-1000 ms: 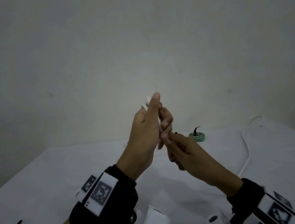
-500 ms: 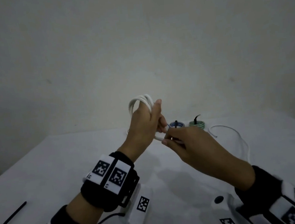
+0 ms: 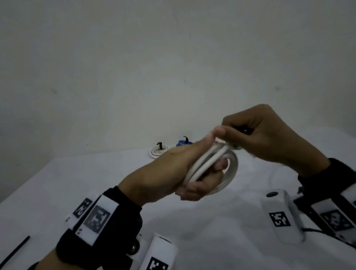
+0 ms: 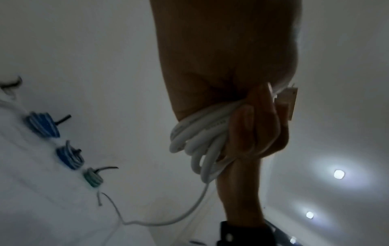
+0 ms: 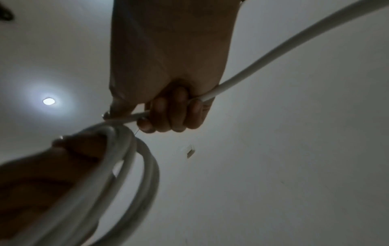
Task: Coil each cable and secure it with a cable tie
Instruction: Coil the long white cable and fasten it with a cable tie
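Above the white table (image 3: 49, 195), my left hand (image 3: 188, 168) grips a bundle of white cable loops (image 3: 207, 162), thumb on top. In the left wrist view the white cable coil (image 4: 197, 138) sits in the curled fingers (image 4: 248, 131), and a loose tail (image 4: 189, 209) runs down to the table. My right hand (image 3: 259, 136) is just right of the coil, fingers curled round the free strand. The right wrist view shows that strand (image 5: 273, 55) passing through the fist (image 5: 172, 109) into the coil (image 5: 130, 166).
Tied coils lie at the table's far edge: a white one (image 3: 159, 151) and a blue one (image 3: 183, 143); the left wrist view shows two blue coils (image 4: 44, 124) (image 4: 69, 158) and a green one (image 4: 93, 177). A black cable tie (image 3: 11, 255) lies at front left.
The left hand has lowered and turned the coil toward level. The right hand has swung up and to the right, over the coil, carrying the free strand with it.
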